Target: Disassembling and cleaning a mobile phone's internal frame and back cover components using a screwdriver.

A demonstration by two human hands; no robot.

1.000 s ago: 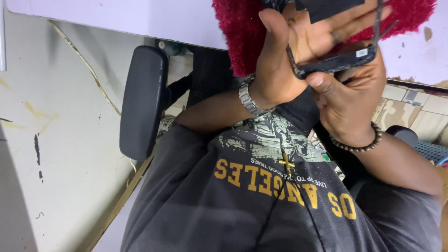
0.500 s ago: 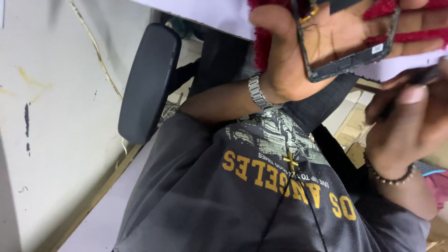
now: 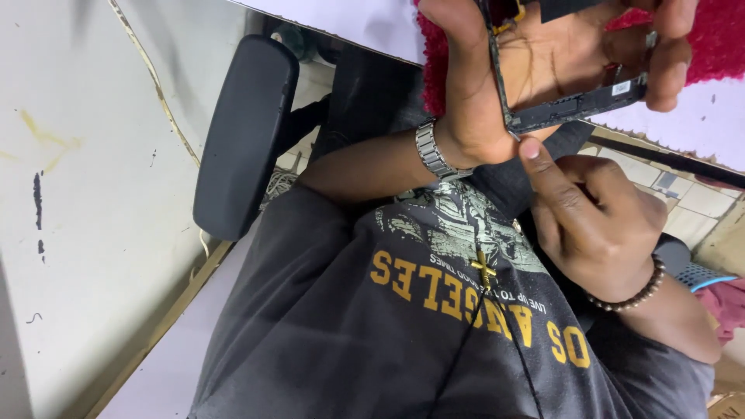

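— While the left hand (image 3: 535, 70) is raised, what does it have?

— It is clamped on a dark phone frame (image 3: 574, 112). The thumb is on one side, the fingers curl over the far edge, and the open palm shows through the frame's middle. A metal watch (image 3: 434, 155) sits on that wrist.

— Where is the frame, exactly?

— Held up in the air at the top of the view, in front of a red fluffy cloth (image 3: 714, 46) that lies on a white tabletop (image 3: 365, 19). Its upper part runs out of the picture.

— And the right hand (image 3: 597, 225)?

— Just below the frame. Its forefinger (image 3: 531, 151) is stretched out, with the tip touching the frame's lower corner beside the heel of the left hand. The other fingers are folded in against the palm, and nothing shows inside them. A brown bead bracelet (image 3: 636, 291) circles the wrist.

— What else is around?

— A grey printed shirt (image 3: 349, 334) fills the lower half, with a small gold cross pendant (image 3: 483, 268) hanging on it. A black chair armrest (image 3: 244, 132) stands to the left, near the left forearm.
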